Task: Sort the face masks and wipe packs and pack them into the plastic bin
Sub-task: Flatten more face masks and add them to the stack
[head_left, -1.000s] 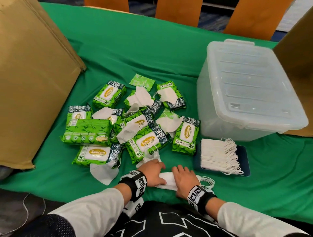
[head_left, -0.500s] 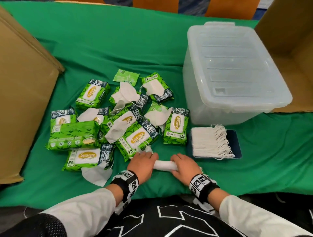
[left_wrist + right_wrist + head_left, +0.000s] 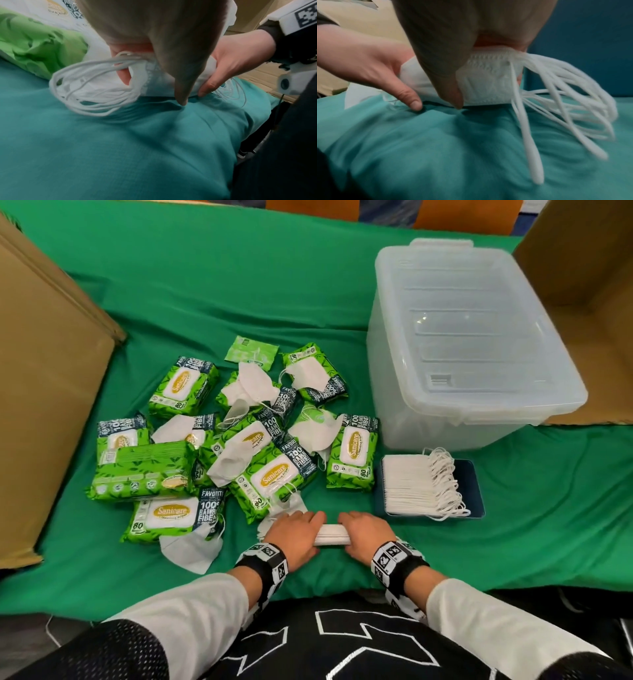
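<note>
Both hands hold a small stack of white face masks (image 3: 331,535) on edge at the table's near edge. My left hand (image 3: 295,531) grips its left end, my right hand (image 3: 363,531) its right end. In the left wrist view the stack (image 3: 154,81) trails ear loops (image 3: 96,94) to the left. In the right wrist view the stack (image 3: 486,83) sits under my thumb and its loops (image 3: 565,108) hang right. A larger mask stack (image 3: 416,486) lies on a dark blue tray (image 3: 474,494). Green wipe packs (image 3: 270,474) and loose masks (image 3: 236,455) lie heaped left of it. The clear plastic bin (image 3: 472,344) stands lidded behind.
A large cardboard box (image 3: 41,392) stands at the left and another (image 3: 582,285) at the far right behind the bin. A loose mask (image 3: 190,549) lies near the front edge. Green cloth (image 3: 205,285) covers the table.
The mask stack was lying flatter under both hands; now it stands on edge, squeezed between them. The head view has tilted down and shifted.
</note>
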Tool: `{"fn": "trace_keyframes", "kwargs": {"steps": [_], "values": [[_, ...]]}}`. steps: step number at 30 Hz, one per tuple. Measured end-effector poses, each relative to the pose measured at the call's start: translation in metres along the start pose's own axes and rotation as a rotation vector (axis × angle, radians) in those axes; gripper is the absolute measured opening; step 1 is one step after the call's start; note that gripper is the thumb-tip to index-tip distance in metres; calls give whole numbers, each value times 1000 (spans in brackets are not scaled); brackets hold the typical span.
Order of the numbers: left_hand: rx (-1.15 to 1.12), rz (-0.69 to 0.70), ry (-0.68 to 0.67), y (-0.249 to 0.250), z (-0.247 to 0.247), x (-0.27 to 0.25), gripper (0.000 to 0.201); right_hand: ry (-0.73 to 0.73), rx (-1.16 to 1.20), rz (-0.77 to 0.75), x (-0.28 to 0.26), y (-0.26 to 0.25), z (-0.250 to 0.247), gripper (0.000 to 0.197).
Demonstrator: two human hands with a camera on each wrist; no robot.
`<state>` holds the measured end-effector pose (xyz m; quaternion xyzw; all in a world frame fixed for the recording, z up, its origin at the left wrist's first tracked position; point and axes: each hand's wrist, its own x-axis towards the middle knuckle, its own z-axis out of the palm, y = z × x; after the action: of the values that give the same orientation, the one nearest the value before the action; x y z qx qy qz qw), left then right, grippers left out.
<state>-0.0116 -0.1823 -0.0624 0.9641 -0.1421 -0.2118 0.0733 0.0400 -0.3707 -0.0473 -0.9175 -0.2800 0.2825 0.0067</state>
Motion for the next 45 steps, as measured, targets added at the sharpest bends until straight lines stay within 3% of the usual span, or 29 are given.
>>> {"fn": "trace_keyframes", "kwargs": {"steps": [8, 11, 14, 17, 23, 25, 28, 30, 32, 36, 41, 45], "values": [[-76, 47, -42, 5, -27, 5, 47, 85, -74, -129, -9, -8, -21, 33], [-201, 55, -94, -4, -40, -2, 36, 72, 62, -106, -19, -6, -34, 30], [-337, 31, -115, -18, -53, -15, 38, -10, 426, -25, -32, 5, -51, 31], [-583, -7, -129, -34, -59, -33, 44, -30, 867, 28, -43, 18, -66, 17], [-978, -53, -197, -52, -62, -60, 53, 139, 1319, 50, -48, 20, -93, 9], [-1051, -44, -225, -50, -66, -63, 51, 190, 1591, 59, -47, 10, -100, 21], [-1215, -48, -272, -45, -78, -64, 39, 103, 2057, 116, -44, -6, -117, 24], [-1318, -56, -307, -45, -83, -63, 38, 42, 2180, 154, -46, -13, -134, 17], [-1374, -76, -320, -47, -85, -61, 40, 25, 2186, 126, -50, -15, -152, 15], [-1458, -91, -331, -47, -87, -60, 37, 54, 2089, 2, -55, -22, -170, 34], [-1536, -118, -349, -37, -83, -63, 35, 185, 1778, -56, -50, -32, -160, 36], [-1484, -141, -272, -37, -86, -67, 38, 342, 1480, -148, -45, -30, -144, 42]]}}
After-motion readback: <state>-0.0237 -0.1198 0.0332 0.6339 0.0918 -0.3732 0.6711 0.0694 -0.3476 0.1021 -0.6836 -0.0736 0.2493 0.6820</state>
